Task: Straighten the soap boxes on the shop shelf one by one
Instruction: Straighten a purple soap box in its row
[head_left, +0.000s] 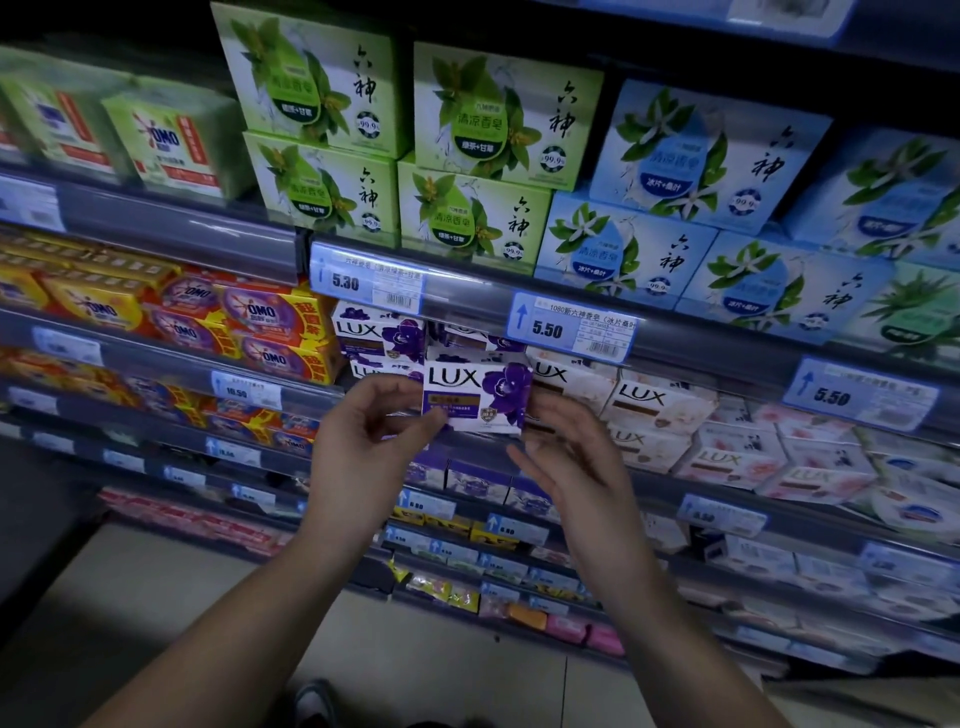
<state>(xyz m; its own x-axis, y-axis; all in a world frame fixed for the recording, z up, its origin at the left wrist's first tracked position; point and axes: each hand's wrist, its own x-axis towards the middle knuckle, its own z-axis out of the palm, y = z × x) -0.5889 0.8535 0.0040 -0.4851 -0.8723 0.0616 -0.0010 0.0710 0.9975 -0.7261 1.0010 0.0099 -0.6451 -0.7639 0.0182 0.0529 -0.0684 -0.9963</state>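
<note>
A purple-and-white LUX soap box (478, 396) is held in front of the middle shelf, its printed face toward me. My left hand (371, 439) pinches its lower left corner between thumb and fingers. Against the box's right side rests my right hand (563, 457), its fingers partly behind the box. More purple LUX boxes (379, 335) sit stacked on the shelf behind and to the left. White LUX boxes (654, 402) stand to the right, some turned at angles.
Green soap boxes (472, 213) and blue soap boxes (628, 254) fill the shelf above, over price tags (569, 327). Yellow and purple OMO packs (260, 322) lie at the left. Pink LUX boxes (737, 457) sit further right. Lower shelves hold small packs; tiled floor below.
</note>
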